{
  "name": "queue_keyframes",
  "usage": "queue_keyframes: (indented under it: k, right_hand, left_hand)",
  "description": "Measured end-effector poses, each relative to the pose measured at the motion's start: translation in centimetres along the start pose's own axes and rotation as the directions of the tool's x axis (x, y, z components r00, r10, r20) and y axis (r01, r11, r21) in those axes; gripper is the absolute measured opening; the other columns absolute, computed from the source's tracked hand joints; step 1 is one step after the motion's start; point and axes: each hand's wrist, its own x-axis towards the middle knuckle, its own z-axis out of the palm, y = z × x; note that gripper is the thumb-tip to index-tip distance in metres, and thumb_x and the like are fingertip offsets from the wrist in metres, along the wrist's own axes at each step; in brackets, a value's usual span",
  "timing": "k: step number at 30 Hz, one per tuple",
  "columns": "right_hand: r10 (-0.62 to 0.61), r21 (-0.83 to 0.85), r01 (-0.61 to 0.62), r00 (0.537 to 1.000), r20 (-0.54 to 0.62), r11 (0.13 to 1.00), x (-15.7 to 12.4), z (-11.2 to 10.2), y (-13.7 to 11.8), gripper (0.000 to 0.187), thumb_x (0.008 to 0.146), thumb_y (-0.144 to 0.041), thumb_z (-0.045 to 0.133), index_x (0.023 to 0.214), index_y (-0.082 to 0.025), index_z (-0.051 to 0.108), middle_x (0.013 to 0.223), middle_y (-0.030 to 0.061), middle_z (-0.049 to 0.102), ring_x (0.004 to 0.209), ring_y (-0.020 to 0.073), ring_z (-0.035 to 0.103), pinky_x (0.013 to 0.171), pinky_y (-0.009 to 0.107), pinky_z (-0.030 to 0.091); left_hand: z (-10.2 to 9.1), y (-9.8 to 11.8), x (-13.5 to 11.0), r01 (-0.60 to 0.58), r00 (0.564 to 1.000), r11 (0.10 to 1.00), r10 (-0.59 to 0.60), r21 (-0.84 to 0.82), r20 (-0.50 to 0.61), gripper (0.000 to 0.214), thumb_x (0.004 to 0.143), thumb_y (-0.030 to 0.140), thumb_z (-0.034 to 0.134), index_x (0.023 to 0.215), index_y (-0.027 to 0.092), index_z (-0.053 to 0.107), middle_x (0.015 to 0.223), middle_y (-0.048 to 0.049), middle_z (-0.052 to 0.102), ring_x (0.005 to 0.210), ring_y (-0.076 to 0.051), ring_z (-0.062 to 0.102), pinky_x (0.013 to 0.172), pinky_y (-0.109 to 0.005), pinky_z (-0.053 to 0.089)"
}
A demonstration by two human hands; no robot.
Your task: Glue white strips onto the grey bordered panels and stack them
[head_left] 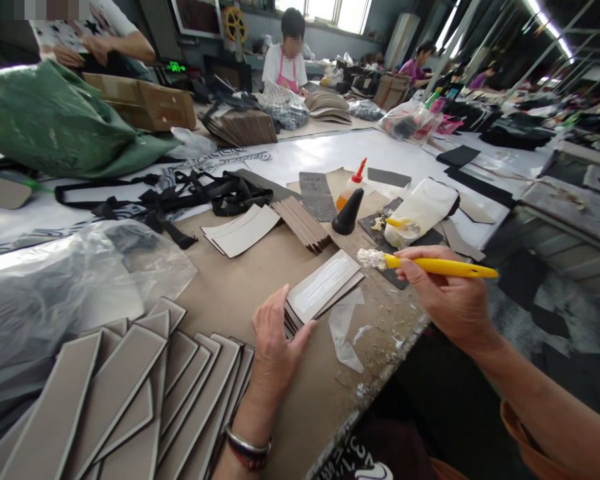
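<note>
Head view, right of centre: pinches yellow brush (450, 267) in right hand (447, 303). Middle: clasps card stack (323, 287) between thumb and close-together fingers of left hand (275, 340). Higher, centre to right: shows pale paste (396, 234) in white tub (427, 205), orange liquid (341, 201) in red-tipped bottle (349, 188), unreadable writing (314, 180) on grey card (317, 199).

Just left of the clear plastic bottle with amber liquid and a red nozzle (351, 189), a flat grey rectangular card (316, 198) bears small handwriting, too blurred to read surely; far behind the bottle, leftward, a glowing green rectangular sign (177, 67) shows a pictogram; well in front of the bottle, a dark fabric garment (400, 443) carries slanted white print, only a 3 readable
</note>
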Motion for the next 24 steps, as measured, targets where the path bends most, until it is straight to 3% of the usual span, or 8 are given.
queue_keyframes:
  k: [6,13,16,21,23,24]
  right_hand:
    - [0.034,0.087,-0.027,0.996,-0.077,0.996,0.0,-1.0,-1.1,0.009,0.083,-0.025,0.059,0.085,-0.016,0.061,0.082,0.0043,0.062,0.060,0.0130,0.062,0.056,0.027,0.054]
    - [0.078,0.095,-0.065,0.987,-0.138,0.993,-0.3,-2.1,-1.2,0.010,0.082,-0.026,0.060,0.083,-0.016,0.062,0.078,0.0041,0.063,0.057,0.0128,0.062,0.054,0.026,0.056]
    - [0.112,0.149,-0.093,0.986,-0.126,0.984,-0.5,-2.3,-1.1,0.013,0.081,-0.030,0.060,0.083,-0.017,0.061,0.079,0.0042,0.063,0.057,0.0133,0.062,0.055,0.026,0.056]
    - [0.114,0.163,-0.096,0.988,-0.103,0.982,-0.7,-2.3,-1.1,0.015,0.081,-0.033,0.060,0.084,-0.018,0.061,0.078,0.0034,0.062,0.058,0.0139,0.062,0.055,0.026,0.055]
    - [0.124,0.171,-0.107,0.988,-0.092,0.979,-0.8,-2.3,-1.0,0.015,0.081,-0.033,0.060,0.084,-0.019,0.061,0.078,0.0032,0.063,0.059,0.0139,0.062,0.055,0.025,0.055]
    - [0.130,0.174,-0.114,0.988,-0.084,0.978,-0.9,-2.3,-0.9,0.015,0.082,-0.033,0.060,0.084,-0.018,0.061,0.078,0.0032,0.062,0.059,0.0139,0.062,0.056,0.025,0.055]
  left_hand:
    - [-1.2,-0.2,0.4,0.187,0.982,0.941,-0.181,-0.281,0.047,0.063,0.076,0.033,0.066,0.130,0.019,0.038,0.126,-0.0129,0.053,0.111,-0.022,0.055,0.097,-0.039,0.045]
    - [-4.1,-1.5,1.9,0.307,0.917,0.838,-0.388,-0.451,-0.096,0.069,0.068,0.034,0.073,0.127,0.016,0.042,0.126,-0.0140,0.053,0.113,-0.023,0.054,0.102,-0.040,0.040]
    - [-4.7,-2.7,2.0,0.418,0.865,0.825,-0.490,-0.380,-0.113,0.071,0.067,0.035,0.072,0.128,0.016,0.040,0.128,-0.0147,0.051,0.116,-0.025,0.052,0.103,-0.041,0.038]
    - [-4.6,-4.0,1.8,0.635,0.769,0.767,-0.639,-0.087,-0.016,0.069,0.070,0.033,0.067,0.130,0.013,0.039,0.126,-0.0181,0.053,0.114,-0.030,0.053,0.098,-0.047,0.041]
    - [-4.7,-4.1,1.8,0.617,0.786,0.786,-0.618,0.031,-0.006,0.069,0.070,0.034,0.066,0.130,0.011,0.040,0.129,-0.0203,0.050,0.119,-0.032,0.049,0.100,-0.048,0.038]
    - [-4.8,-3.9,1.8,0.578,0.816,0.813,-0.578,0.078,-0.024,0.069,0.070,0.036,0.066,0.130,0.011,0.041,0.132,-0.0211,0.047,0.123,-0.033,0.044,0.102,-0.049,0.035]
